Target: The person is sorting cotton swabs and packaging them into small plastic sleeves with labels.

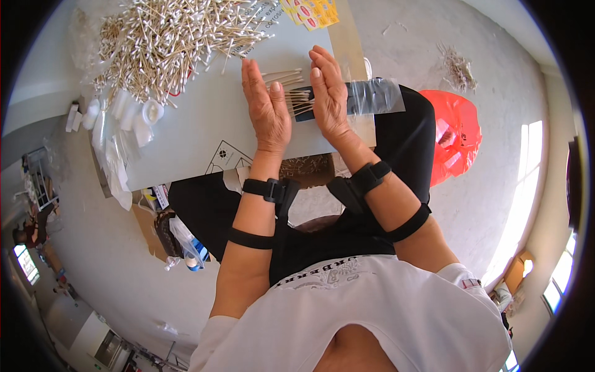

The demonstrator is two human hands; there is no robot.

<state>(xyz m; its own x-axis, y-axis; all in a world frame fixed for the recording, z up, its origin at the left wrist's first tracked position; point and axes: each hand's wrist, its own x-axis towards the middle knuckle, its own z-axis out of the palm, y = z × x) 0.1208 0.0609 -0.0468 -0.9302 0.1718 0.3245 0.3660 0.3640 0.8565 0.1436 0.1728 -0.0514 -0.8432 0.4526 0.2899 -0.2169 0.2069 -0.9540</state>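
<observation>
My left hand (269, 118) is upright on the table, palm turned inward, its fingers straight. My right hand (330, 96) faces it, fingers also stretched out. Between the two palms lies a small batch of cotton swabs (300, 102), with sticks running roughly crosswise; a few looser ones spread farther up. The swab ends reach close to both palms, but whether they touch is hard to make out. Beneath and beside my right hand, a clear plastic bag (378, 98) extends past the table's right edge over my leg.
A big heap of loose cotton swabs (173, 46) covers the table's far left. Yellow printed cards (313, 12) lie at the far edge. White round containers and plastic wrap (152, 111) sit at left. Right of my leg is a red plastic bag (455, 133). An open box (308, 168) is below the near edge.
</observation>
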